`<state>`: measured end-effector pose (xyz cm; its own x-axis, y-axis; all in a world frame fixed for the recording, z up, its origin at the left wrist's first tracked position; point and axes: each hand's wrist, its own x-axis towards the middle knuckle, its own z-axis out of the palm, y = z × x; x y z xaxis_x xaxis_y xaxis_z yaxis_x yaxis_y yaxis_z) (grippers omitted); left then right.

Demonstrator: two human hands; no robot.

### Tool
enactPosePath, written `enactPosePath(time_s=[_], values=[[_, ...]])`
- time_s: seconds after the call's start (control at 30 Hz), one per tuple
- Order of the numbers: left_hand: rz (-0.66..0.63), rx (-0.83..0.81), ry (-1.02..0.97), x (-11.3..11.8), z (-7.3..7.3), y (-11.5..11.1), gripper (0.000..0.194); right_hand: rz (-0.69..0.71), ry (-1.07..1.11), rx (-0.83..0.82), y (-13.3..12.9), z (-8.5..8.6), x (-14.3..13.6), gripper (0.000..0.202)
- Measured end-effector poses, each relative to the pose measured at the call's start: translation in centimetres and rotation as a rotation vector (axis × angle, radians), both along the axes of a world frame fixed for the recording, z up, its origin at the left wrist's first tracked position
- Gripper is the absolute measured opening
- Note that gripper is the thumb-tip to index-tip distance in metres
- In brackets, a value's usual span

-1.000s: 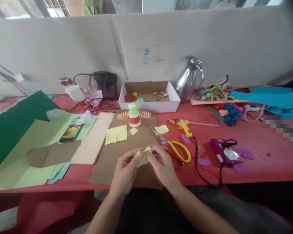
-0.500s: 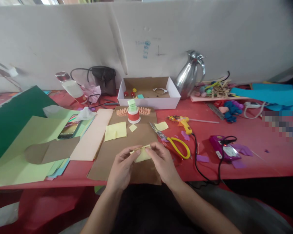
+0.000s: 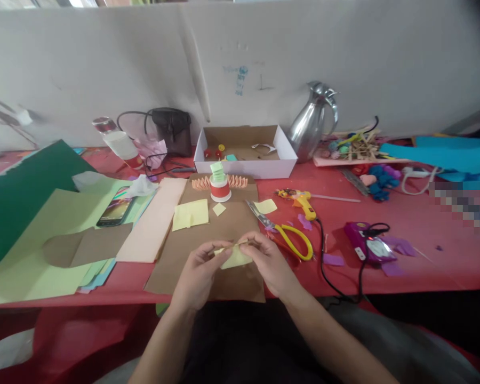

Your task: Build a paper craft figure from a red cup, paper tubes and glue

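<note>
Between them, my left hand [image 3: 202, 269] and my right hand [image 3: 266, 261] pinch a small piece of yellow paper [image 3: 235, 258] by its upper edge, which looks folded over. Both sets of fingers are closed on it, above a brown cardboard sheet [image 3: 176, 272]. Beyond my hands lie a larger yellow paper piece [image 3: 196, 213] and a small yellow square [image 3: 219, 209]. Behind these stands a red-and-white paper cup figure [image 3: 220, 189] with pleated peach paper arms and folded green paper on top. Yellow-handled scissors [image 3: 290, 240] lie to the right of my right hand.
A yellow glue gun [image 3: 304, 204] with its black cord lies at right, near a purple box [image 3: 368, 245]. Behind are a white box [image 3: 246, 169] and a steel jug [image 3: 310, 122]. At left, a phone [image 3: 116, 206] rests on coloured paper sheets [image 3: 40, 229].
My fingers have shifted slightly along the paper's top edge, and the sheet now leans flatter. Everything else stays in place; the view has moved a little.
</note>
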<state>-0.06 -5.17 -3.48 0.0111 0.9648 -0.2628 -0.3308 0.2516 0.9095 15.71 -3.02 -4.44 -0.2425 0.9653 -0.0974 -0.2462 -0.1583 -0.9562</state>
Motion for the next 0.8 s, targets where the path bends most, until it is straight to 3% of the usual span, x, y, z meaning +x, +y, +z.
enactPosePath(time_s=[0.13, 0.4, 0.6, 0.67, 0.8], values=[[-0.011, -0.083, -0.090, -0.1, 0.3, 0.2, 0.019, -0.012, 0.048, -0.030, -0.1, -0.5, 0.0, 0.011], [0.005, -0.057, -0.131, -0.2, -0.1, 0.1, 0.021, 0.040, 0.100, 0.001, 0.1, -0.6, 0.3, 0.013], [0.046, -0.026, -0.093, -0.1, -0.4, 0.6, 0.031, 0.027, -0.250, 0.173, 0.5, -0.1, 1.3, 0.025], [0.073, -0.021, -0.077, -0.4, -0.6, 0.7, 0.030, -0.081, -0.401, 0.253, 1.4, 0.2, 2.5, 0.027], [0.143, -0.022, 0.036, -1.3, -1.5, 1.2, 0.029, -0.424, -1.006, 0.363, 4.8, 0.7, 7.1, 0.025]])
